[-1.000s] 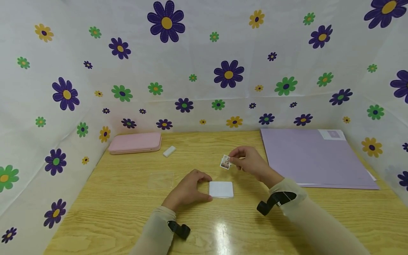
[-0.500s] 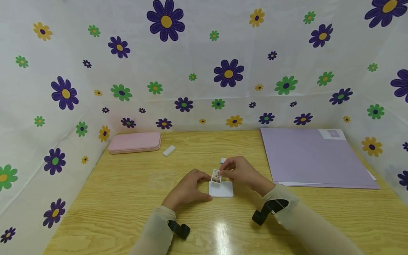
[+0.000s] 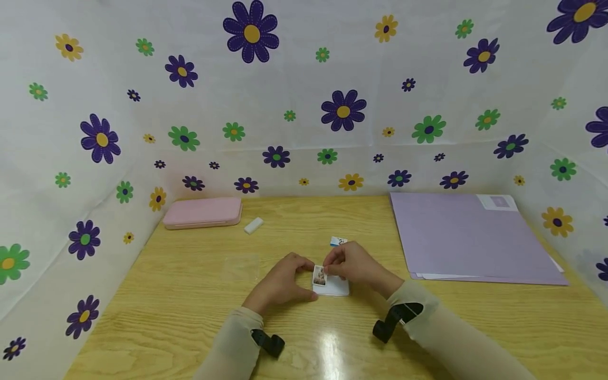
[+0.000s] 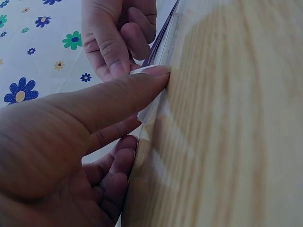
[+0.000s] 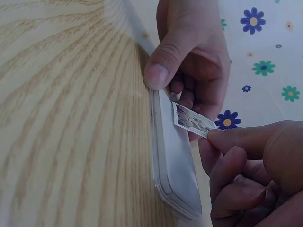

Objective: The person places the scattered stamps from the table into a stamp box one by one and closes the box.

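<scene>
With wrists angled inward, left hand (image 3: 279, 285) grips a white case (image 3: 336, 287), right hand (image 3: 357, 266) pinches a stamp (image 3: 320, 276).

Blue-edged slip (image 3: 338, 241) partly hidden by right grip (image 3: 357, 264), too small to read, both sleeves (image 3: 458, 330) cropped below

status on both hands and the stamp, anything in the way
Right hand pinching stamp. Stamp tilted at white case, contact unclear. Left hand gripping white case's left end. No obstruction seen.
</scene>
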A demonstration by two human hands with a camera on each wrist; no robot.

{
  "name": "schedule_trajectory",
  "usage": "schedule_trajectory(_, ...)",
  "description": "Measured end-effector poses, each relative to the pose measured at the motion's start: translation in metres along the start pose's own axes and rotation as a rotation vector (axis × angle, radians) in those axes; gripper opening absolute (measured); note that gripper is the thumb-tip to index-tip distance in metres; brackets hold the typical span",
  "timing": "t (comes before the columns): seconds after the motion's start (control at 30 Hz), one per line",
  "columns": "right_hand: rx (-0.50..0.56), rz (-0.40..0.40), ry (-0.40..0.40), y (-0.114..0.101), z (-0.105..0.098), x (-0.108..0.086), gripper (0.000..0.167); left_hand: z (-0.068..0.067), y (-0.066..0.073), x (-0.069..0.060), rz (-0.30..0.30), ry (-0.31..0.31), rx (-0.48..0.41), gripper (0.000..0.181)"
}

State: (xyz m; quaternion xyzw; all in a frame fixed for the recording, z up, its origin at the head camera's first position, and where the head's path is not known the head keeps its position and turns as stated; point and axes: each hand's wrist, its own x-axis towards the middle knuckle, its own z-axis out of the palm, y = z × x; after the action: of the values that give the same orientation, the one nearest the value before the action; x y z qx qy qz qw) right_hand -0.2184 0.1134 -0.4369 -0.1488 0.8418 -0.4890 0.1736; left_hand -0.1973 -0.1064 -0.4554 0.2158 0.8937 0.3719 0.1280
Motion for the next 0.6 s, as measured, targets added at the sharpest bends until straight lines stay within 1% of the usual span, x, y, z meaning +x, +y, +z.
schedule_trajectory(0.1, -0.034, -0.02, 0.001, 0.002, 0.002, 0.001, 0.006, 0.001, 0.0, 0.0, -0.002, 0.001, -0.003, 0.056)
schedule_trajectory(0.23, -0.102, -0.059, 0.012, 0.002, 0.004, 0.0, 0.004, 0.002, 0.001, 0.002, 0.015, 0.0, -0.003, 0.056)
schedule_trajectory(0.37, -0.168, -0.106, 0.022, 0.002, 0.006, -0.001, 0.006, 0.002, 0.001, 0.003, 0.021, 0.001, -0.001, 0.054)
schedule_trajectory(0.6, -0.205, -0.146, 0.032, 0.003, 0.011, 0.0, 0.009, 0.001, 0.001, 0.0, 0.007, 0.006, 0.002, 0.054)
